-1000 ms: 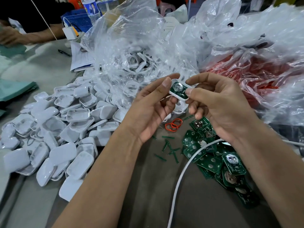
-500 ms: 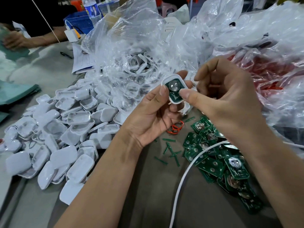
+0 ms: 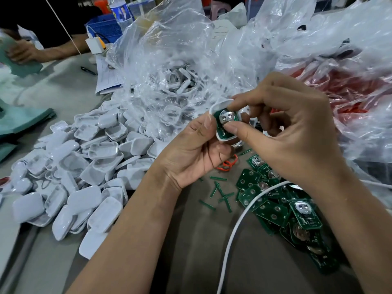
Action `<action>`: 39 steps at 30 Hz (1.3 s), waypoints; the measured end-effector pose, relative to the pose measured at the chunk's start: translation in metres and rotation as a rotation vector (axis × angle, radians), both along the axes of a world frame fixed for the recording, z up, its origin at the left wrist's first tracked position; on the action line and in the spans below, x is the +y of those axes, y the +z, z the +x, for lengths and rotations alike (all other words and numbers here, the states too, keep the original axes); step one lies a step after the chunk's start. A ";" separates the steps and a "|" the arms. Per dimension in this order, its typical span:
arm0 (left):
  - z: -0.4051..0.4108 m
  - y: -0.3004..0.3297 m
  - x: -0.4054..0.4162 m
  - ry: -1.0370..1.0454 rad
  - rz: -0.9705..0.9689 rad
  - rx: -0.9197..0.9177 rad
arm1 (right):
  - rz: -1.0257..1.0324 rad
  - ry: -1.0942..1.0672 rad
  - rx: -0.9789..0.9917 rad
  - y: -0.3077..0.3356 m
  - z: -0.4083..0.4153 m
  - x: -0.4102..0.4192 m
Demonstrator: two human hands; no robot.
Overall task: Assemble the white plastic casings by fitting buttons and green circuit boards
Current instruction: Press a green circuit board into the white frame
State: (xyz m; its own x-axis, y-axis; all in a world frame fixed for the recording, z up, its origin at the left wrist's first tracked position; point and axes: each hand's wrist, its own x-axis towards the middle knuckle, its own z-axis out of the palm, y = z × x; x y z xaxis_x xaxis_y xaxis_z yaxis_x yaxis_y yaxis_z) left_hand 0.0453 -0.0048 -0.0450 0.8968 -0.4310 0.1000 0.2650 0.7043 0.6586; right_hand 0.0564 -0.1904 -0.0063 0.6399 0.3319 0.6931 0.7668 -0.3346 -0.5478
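Camera: one camera, worn on the person's head.
Looks: forward and down at the table (image 3: 191, 262).
How near: very close; both forearms stretch in from the bottom edge.
Wide view: things bend at the edges.
Far side of table: another person's arm (image 3: 48, 50), top left.

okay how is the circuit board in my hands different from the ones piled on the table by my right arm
The held circuit board sits inside a white casing, pinched by the left hand and right hand; the loose boards lie bare and overlapping on the table. The held one is tilted upright; the loose ones lie mostly flat. All are green.
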 end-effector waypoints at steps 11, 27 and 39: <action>0.000 0.004 -0.002 0.004 0.000 0.107 | -0.065 -0.030 -0.067 -0.002 0.003 0.000; 0.002 0.003 -0.004 0.016 -0.004 0.165 | -0.051 -0.035 -0.049 -0.004 0.003 0.002; 0.002 0.003 -0.005 0.022 0.039 0.173 | -0.056 -0.038 -0.006 -0.004 0.004 0.002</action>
